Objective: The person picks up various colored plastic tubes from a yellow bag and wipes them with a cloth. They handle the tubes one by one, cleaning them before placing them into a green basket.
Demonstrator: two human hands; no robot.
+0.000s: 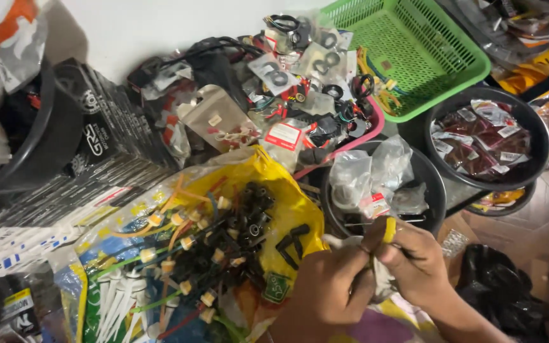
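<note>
Hands pinching yellow ring

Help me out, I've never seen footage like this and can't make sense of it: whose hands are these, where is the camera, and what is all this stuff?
The one camera sits on a person's head, looking down at their own bare hands. The left hand and right hand meet over a small yellow ring, pinched by the right-hand fingers. Around them lie a yellow bag of black rubber parts and coloured tubes, a black bowl with plastic packets, another black bowl with dark red packets, and a green basket.
</note>
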